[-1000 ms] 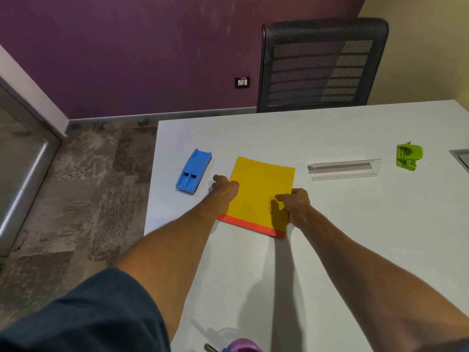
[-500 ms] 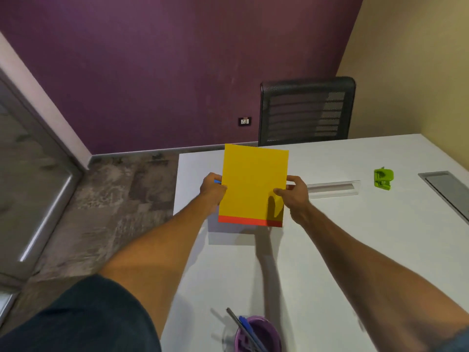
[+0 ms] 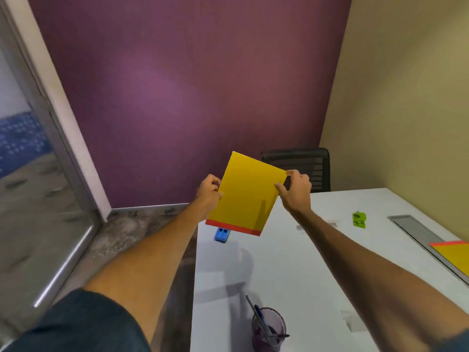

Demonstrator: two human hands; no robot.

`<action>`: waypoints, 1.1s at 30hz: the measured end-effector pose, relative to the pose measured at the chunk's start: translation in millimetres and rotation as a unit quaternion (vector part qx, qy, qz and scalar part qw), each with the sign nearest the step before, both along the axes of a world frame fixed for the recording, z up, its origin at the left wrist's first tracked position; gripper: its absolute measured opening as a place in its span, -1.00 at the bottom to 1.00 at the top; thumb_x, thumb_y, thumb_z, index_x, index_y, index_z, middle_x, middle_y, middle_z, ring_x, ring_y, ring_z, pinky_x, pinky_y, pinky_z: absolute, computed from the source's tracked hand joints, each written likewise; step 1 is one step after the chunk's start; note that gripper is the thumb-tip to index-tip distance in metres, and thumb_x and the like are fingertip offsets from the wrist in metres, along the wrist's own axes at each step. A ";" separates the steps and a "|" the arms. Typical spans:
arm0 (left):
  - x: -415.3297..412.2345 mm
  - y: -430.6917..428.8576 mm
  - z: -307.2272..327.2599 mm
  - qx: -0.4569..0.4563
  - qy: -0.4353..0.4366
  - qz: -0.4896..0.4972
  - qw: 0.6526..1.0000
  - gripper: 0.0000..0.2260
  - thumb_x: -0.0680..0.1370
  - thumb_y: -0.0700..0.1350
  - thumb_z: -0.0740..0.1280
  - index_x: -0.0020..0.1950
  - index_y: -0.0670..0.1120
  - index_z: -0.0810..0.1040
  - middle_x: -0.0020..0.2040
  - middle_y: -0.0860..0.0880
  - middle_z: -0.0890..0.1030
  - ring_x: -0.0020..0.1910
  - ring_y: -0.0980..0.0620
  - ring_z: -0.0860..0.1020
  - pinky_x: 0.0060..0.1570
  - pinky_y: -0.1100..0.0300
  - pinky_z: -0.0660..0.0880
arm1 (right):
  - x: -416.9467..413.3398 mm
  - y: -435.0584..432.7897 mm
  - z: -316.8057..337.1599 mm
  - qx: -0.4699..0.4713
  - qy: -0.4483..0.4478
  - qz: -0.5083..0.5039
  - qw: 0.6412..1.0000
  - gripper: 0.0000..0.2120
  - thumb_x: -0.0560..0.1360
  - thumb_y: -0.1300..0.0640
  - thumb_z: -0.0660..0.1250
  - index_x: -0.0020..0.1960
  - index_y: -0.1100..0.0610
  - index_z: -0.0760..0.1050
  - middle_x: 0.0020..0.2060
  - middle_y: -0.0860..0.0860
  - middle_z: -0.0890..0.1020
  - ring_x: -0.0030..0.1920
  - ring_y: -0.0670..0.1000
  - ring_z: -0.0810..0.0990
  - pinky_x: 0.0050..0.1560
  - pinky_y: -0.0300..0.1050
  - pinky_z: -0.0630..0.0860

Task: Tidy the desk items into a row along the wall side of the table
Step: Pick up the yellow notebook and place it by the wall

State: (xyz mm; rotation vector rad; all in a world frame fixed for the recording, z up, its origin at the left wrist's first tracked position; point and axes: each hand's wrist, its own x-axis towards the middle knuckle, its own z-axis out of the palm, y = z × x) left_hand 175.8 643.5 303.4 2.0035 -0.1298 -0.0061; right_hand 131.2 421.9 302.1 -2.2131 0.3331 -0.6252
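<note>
In the head view, at centre frame, you have the yellow folder [image 3: 245, 196] lifted clear of the white table [image 3: 291, 262]. Your left hand [image 3: 209, 190] pinches its left edge and your right hand [image 3: 295, 190] grips its upper right corner. Its long axis runs up and down the frame, leaning right; the red strip is at the bottom. Carry it level toward the right of the frame, where a second yellow folder [image 3: 454, 255] lies, and lay it flat. The blue stapler [image 3: 222, 235] sits just below, the green punch [image 3: 359, 219] further right.
</note>
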 end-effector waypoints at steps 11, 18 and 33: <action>-109.3 -5.9 64.5 0.187 -0.142 -0.115 0.965 -0.89 0.59 -0.31 0.25 -0.01 -0.11 0.41 -0.01 -0.17 0.56 -0.09 -0.03 0.49 -0.16 0.16 0.47 | -115.3 19.5 52.6 0.011 0.002 0.109 0.994 -0.73 0.54 0.23 0.33 0.23 0.22 0.51 0.20 0.18 0.59 0.20 0.16 0.57 0.18 0.05 0.50; -146.1 -40.4 52.9 0.157 -0.131 -0.142 0.969 -0.76 0.52 -0.29 0.38 0.15 -0.09 0.49 0.21 -0.09 0.56 0.21 -0.05 0.52 0.08 0.11 0.50 | -182.6 -25.4 37.5 0.112 0.011 0.048 0.993 -0.90 0.57 0.26 0.30 0.07 0.21 0.53 0.08 0.16 0.61 0.01 0.07 0.54 -0.01 -0.01 0.49; -271.0 -210.9 40.7 -0.098 0.000 -0.115 0.988 -0.61 0.55 -0.23 0.35 0.37 -0.16 0.40 0.29 -0.12 0.50 0.29 -0.17 0.47 0.25 -0.16 0.43 | -322.0 -225.9 38.2 0.291 -0.027 0.000 0.956 -0.92 0.58 0.30 0.25 0.05 0.19 0.49 0.11 0.22 0.58 0.15 0.23 0.54 0.03 0.14 0.50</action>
